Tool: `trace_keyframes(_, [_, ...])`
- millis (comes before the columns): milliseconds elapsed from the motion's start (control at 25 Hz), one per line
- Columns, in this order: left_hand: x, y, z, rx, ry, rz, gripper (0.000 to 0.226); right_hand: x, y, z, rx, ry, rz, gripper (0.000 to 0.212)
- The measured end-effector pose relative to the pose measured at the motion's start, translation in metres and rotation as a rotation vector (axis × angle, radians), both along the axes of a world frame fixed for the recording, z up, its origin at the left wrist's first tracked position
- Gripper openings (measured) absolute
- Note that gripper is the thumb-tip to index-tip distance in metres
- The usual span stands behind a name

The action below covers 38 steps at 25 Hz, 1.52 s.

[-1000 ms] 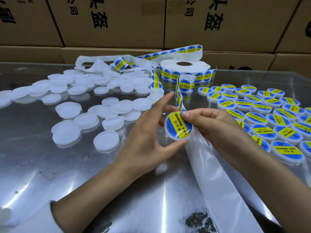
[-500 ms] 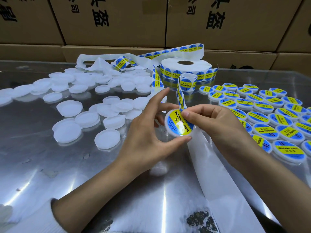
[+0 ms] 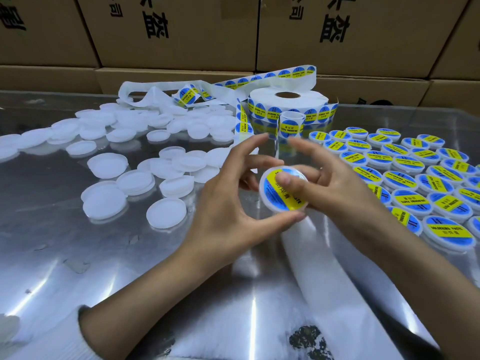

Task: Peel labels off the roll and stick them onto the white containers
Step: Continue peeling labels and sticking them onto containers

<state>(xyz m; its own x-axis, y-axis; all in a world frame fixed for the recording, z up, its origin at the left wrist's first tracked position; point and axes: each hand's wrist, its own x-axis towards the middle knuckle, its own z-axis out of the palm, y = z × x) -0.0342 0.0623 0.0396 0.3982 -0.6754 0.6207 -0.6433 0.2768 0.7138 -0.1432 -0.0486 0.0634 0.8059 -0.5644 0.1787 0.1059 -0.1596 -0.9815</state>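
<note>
Round blue-and-yellow labels (image 3: 452, 229) on the white plastic containers at right read "SOLDERING PASTE" above Chinese characters, as do those on the white label roll (image 3: 287, 102). Large black Chinese characters mark the brown cardboard boxes (image 3: 181, 35) behind.

Table (image 3: 65, 255): shiny metal top. On it: plain white containers (image 3: 166, 213) scattered left; labelled containers (image 3: 405, 201) in rows right; label roll (image 3: 287, 103) at back centre; loose white backing strip (image 3: 345, 307) trailing toward near edge.
</note>
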Motion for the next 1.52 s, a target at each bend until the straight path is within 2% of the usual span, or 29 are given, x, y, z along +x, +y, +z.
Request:
trace_keyframes(80, [0.000,0.001,0.001,-0.006,-0.090,0.007,0.088,0.000,0.006,-0.002,-0.060,0.123,0.080,0.050])
trace_keyframes(120, [0.000,0.002,0.001,-0.008,-0.126,0.015,0.090,0.001,0.008,-0.003,-0.072,0.143,0.109,0.033])
trace_keyframes(160, [0.000,0.002,0.001,-0.009,-0.147,0.023,0.092,0.001,0.009,-0.002,-0.067,0.143,0.124,0.025])
trace_keyframes(320, [-0.001,0.001,0.000,-0.006,-0.229,0.061,0.091,0.002,0.008,-0.001,-0.031,0.150,0.101,0.049])
trace_keyframes(440, [-0.002,-0.002,0.000,0.056,-0.500,0.140,0.083,0.003,0.007,-0.002,-0.025,0.231,-0.039,0.068])
trace_keyframes(520, [-0.002,-0.003,0.000,0.115,-0.704,0.171,0.070,0.004,0.004,-0.004,0.067,0.198,-0.106,0.068])
trace_keyframes(600, [-0.003,-0.005,0.000,0.103,-0.824,0.198,0.058,0.006,0.004,-0.005,0.160,0.147,-0.125,0.070])
trace_keyframes(720, [-0.001,-0.006,0.000,-0.007,-0.823,0.147,0.040,0.008,0.002,-0.009,0.220,0.119,-0.111,0.075])
trace_keyframes(840, [0.006,-0.005,-0.002,-0.077,-0.749,0.053,0.027,0.010,-0.002,-0.011,0.257,0.111,-0.021,0.056])
trace_keyframes(960, [0.011,-0.002,-0.003,-0.131,-0.732,0.013,0.015,0.012,-0.003,-0.011,0.213,0.154,-0.155,0.034])
trace_keyframes(1080, [0.016,-0.001,-0.002,-0.125,-0.730,0.065,0.016,0.006,-0.012,-0.005,0.122,0.171,-0.361,0.039])
trace_keyframes(1160, [0.021,-0.002,-0.001,0.061,-0.661,0.214,0.036,-0.003,-0.028,-0.001,-0.114,0.335,-0.435,0.039])
trace_keyframes(1280, [0.037,0.001,-0.010,0.743,-0.440,0.441,0.082,-0.017,-0.052,-0.003,-0.445,0.630,-0.442,0.037])
trace_keyframes(1360, [0.046,0.004,-0.021,1.083,-0.386,0.520,0.090,-0.020,-0.060,-0.009,-0.478,0.735,-0.459,0.038])
trace_keyframes(1440, [0.051,0.005,-0.026,1.191,-0.342,0.523,0.092,-0.019,-0.065,-0.015,-0.459,0.817,-0.431,0.035])
trace_keyframes(1520, [0.053,0.004,-0.026,1.212,-0.329,0.506,0.094,-0.018,-0.068,-0.019,-0.442,0.844,-0.417,0.030])
